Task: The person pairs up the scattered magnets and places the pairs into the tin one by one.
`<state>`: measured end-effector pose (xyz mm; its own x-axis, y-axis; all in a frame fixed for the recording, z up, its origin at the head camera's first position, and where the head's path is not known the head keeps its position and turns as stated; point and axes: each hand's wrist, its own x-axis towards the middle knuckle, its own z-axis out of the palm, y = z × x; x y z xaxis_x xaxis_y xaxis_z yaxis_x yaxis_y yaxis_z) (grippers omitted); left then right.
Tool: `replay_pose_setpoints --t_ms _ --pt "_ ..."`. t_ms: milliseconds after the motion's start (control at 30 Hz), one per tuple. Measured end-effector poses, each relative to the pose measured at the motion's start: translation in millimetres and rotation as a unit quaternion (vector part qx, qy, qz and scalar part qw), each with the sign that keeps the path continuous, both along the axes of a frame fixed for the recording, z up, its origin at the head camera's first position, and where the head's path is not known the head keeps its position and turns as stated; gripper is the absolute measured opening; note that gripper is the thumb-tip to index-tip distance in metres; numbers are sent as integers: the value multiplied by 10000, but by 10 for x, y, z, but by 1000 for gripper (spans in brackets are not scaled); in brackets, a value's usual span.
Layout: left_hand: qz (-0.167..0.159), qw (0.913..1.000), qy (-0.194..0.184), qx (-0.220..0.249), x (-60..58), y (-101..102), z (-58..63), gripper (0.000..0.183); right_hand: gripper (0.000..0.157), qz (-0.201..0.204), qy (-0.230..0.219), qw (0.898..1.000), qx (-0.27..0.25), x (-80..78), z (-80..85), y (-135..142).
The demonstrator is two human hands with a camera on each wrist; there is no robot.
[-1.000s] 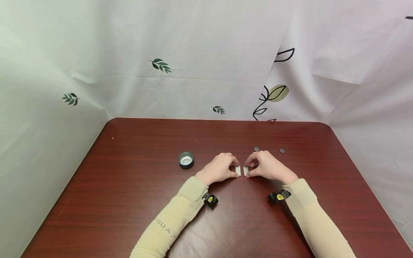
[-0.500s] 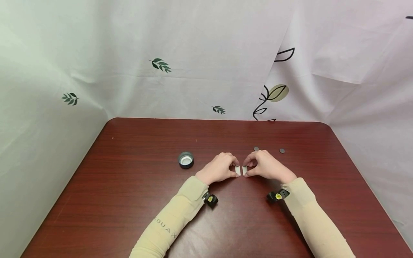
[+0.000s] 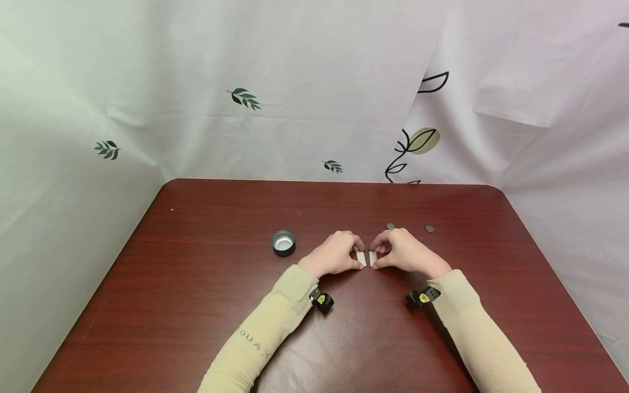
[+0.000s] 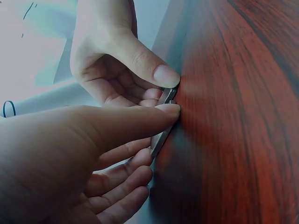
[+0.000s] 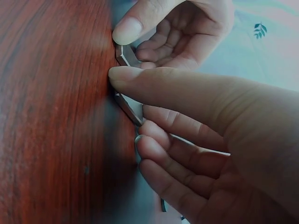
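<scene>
In the head view, my left hand [image 3: 330, 255] pinches a small flat light-grey rectangular piece [image 3: 361, 258] between thumb and fingers. Facing it, my right hand [image 3: 410, 254] pinches a similar flat piece [image 3: 373, 258]. A narrow gap separates the two pieces at the tabletop. Seen from the left wrist, the near piece [image 4: 161, 141] is thin, stands tilted and is partly covered by my left thumb. The right wrist view shows my right hand's piece [image 5: 130, 108] leaning in the same way, its upper part hidden behind the thumb.
On the reddish-brown table [image 3: 216, 284], a dark round lid [image 3: 283, 252] with a pale inside lies left of my hands. Two small grey discs lie beyond my right hand, one disc [image 3: 390, 226] close to its fingers, the other disc [image 3: 429, 229] farther right. White patterned cloth [image 3: 295, 109] hangs around the table.
The right hand has shifted slightly left with its piece, narrowing the gap. The left hand's piece now leans a little more. Both hands keep their pinch.
</scene>
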<state>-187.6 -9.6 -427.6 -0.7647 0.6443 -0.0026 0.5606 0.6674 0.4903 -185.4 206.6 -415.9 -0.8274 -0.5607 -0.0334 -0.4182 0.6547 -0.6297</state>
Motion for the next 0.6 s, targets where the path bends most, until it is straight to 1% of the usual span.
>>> replay_pose_setpoints --t_ms 200,367,500,600 --pt "-9 10000 12 79 -7 -5 -14 34 29 -61 -131 9999 29 -7 16 -9" --pt "1 10000 -4 92 -8 -9 -16 33 23 -115 11 9999 41 -16 -9 2" --pt "5 9999 -8 109 -9 -7 -15 32 19 -123 28 9999 32 -22 -39 3" --pt "3 9999 -12 107 -10 -5 -17 32 19 -116 17 9999 -4 -24 -52 -5"
